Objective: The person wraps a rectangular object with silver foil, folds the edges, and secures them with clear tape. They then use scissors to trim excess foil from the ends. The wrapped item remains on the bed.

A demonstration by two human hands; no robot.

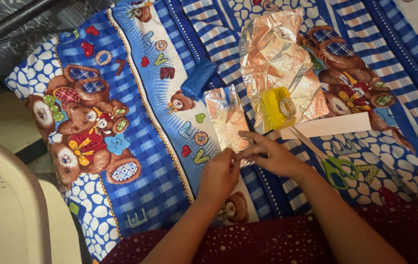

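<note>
At frame centre, on the teddy-print bedsheet (135, 146), lay the small foil piece (227, 117). We pinched its near edge with our left hand (219, 176) and right hand (270, 154), fingers pressed together on it. At one o'clock: large foil sheet (272, 58), yellow tape dispenser (278, 107), white paper strip (329, 125). At three: green-handled scissors (334, 166). At eleven: blue packet (198, 78).

A home, likely a bedroom: bed (135, 195) spread with a blue teddy-bear sheet (96, 122), white plastic chair (8, 210) alongside, household craft bits on top, namely foil (277, 54), green-handled scissors (336, 168), yellow tape dispenser (277, 107).
</note>
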